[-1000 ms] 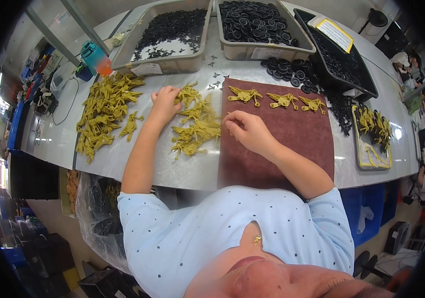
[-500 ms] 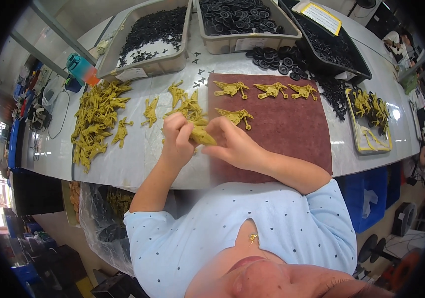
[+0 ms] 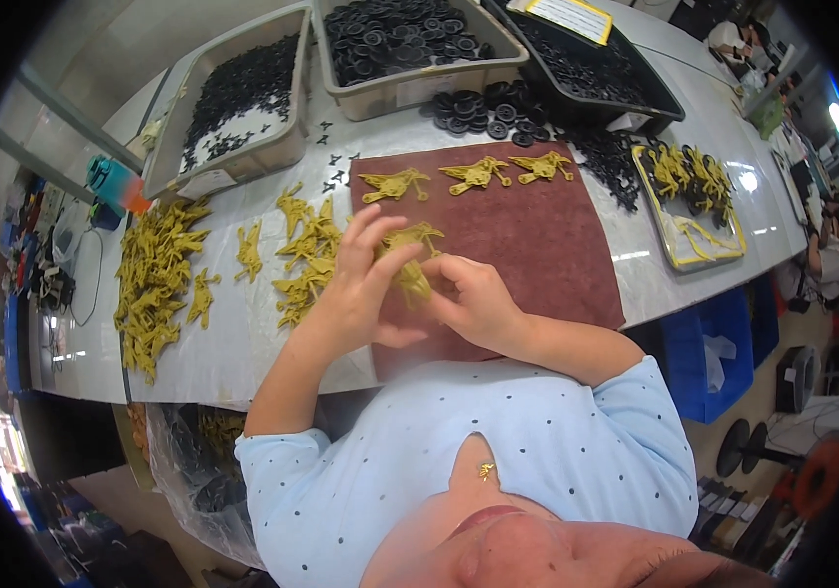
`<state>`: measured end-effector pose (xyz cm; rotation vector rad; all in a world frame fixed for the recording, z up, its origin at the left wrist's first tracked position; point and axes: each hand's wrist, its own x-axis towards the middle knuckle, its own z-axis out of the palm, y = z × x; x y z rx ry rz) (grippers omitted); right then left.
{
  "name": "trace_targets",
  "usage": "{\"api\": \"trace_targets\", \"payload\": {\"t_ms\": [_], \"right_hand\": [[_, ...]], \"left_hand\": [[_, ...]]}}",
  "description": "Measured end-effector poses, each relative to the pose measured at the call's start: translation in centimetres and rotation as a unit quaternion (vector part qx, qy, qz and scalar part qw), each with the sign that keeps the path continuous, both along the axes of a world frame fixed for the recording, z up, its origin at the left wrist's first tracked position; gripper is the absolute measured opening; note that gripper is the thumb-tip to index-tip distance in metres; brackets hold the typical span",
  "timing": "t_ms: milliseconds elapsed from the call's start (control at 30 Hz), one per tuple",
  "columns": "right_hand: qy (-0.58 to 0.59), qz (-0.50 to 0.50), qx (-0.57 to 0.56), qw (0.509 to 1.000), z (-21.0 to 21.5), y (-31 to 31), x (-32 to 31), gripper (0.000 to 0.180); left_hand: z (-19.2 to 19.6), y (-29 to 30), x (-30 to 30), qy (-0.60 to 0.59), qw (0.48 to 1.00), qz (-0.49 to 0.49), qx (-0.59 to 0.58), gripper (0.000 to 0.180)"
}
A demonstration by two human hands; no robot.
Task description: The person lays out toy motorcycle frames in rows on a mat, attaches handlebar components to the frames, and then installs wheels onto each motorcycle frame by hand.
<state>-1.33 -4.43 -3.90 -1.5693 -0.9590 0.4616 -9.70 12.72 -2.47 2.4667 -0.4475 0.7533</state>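
Note:
My right hand (image 3: 481, 306) pinches a yellow plastic part (image 3: 413, 282), slightly blurred, over the left side of a dark red cloth mat (image 3: 537, 255). Beside it my left hand (image 3: 346, 292) is open, fingers and thumb spread around the part's left side. Behind the fingers another yellow part lies on the mat, partly hidden. Along the mat's far edge sits a row of three similar flat yellow parts (image 3: 475, 174), each with a thin arm. Left of the mat is a small heap of yellow parts (image 3: 312, 245), partly behind my left hand.
A larger yellow heap (image 3: 155, 284) lies far left, near a teal-orange bottle (image 3: 116, 184). Grey bins hold small black pieces (image 3: 243, 93) and black wheels (image 3: 395, 39); a black bin (image 3: 596, 78) stands right of them. Loose wheels (image 3: 498, 113) lie before them. A yellow-rimmed tray (image 3: 699, 250) stands right.
My left hand has opened and spread away from the yellow part, which is now in my right hand's fingers. The whole view has shifted, bringing the table leftward in the picture.

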Motion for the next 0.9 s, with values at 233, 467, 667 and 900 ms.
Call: {"api": "trace_targets", "payload": {"t_ms": [233,467,667,900], "right_hand": [[0.219,0.073,-0.051,0.972,0.9,-2.7,1.3,0.019],[0.045,-0.001,-0.108,0.993,0.4,-3.9,2.8,0.018],[0.269,-0.054,-0.154,0.949,-3.1,-6.3,12.2,0.015],[0.315,-0.002,-0.246,0.917,-5.5,-4.4,15.5,0.016]], "left_hand": [[-2.9,-1.8,2.1,-0.043,0.994,-0.058,-0.076,0.070],[-5.4,-1.2,1.7,-0.033,0.954,-0.059,-0.293,0.059],[-2.4,7.5,-2.4,-0.003,0.925,0.347,-0.153,0.055],[-7.8,7.3,-4.9,0.188,0.864,0.465,0.040,0.065]]}}
